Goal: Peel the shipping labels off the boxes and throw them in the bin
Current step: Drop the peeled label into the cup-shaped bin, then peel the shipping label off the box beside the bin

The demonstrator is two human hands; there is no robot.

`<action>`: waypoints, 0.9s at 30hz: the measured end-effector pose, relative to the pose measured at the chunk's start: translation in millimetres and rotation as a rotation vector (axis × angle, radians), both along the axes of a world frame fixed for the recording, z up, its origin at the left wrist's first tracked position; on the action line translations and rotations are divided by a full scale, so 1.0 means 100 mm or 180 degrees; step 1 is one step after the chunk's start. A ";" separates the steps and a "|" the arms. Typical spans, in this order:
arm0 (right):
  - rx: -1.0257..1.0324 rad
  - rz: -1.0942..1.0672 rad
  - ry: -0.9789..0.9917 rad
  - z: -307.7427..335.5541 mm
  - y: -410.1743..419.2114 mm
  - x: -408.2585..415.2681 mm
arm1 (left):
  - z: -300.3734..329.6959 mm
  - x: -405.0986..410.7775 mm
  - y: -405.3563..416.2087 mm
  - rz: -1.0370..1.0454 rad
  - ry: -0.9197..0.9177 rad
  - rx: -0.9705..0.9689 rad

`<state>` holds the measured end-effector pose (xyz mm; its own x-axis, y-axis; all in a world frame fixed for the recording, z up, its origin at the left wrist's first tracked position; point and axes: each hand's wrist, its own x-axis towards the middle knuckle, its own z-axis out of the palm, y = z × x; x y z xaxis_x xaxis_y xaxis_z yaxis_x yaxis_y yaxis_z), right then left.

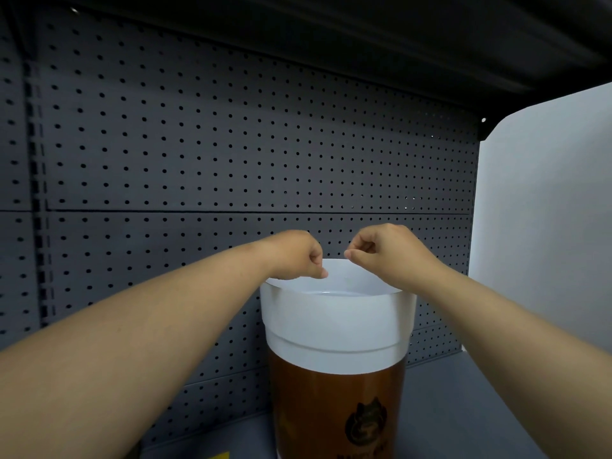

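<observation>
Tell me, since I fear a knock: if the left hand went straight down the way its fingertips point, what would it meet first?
Probably the rim of the white-topped brown bin: the left hand hangs pinched shut just above it. Depth is unclear.

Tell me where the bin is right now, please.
In the head view, the bin stands lower centre-right, against the pegboard, its open rim just under both hands.

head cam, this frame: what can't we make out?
- Whether either hand holds a label: left hand and right hand have fingers pinched over the bin, and anything between them is too small to see.
- Bin's contents: head view, near rim blocks the bottom.
- Bin's logo text: cut off by the bottom edge.
- Boxes: none in frame.
</observation>
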<state>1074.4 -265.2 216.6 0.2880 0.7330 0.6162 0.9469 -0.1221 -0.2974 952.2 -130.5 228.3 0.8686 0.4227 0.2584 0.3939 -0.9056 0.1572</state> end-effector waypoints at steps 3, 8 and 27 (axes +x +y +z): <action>0.0052 0.0054 0.0023 0.02 -0.01 -0.05 | 0.00 -0.05 0.01 0.0056 -0.0090 0.0140; 0.0180 0.0230 -0.0009 0.07 0.03 -0.29 | -0.01 -0.36 0.10 0.0292 -0.0364 0.0526; -0.0541 0.1590 -0.0511 -0.55 1.28 -2.62 | -0.86 -3.22 0.84 0.1932 -0.0024 0.0619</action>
<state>812.5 -137.2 161.8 -0.2083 0.8494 0.4848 0.9339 0.3201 -0.1596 630.2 -46.7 142.7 0.4870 0.7839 0.3850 0.8455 -0.5337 0.0172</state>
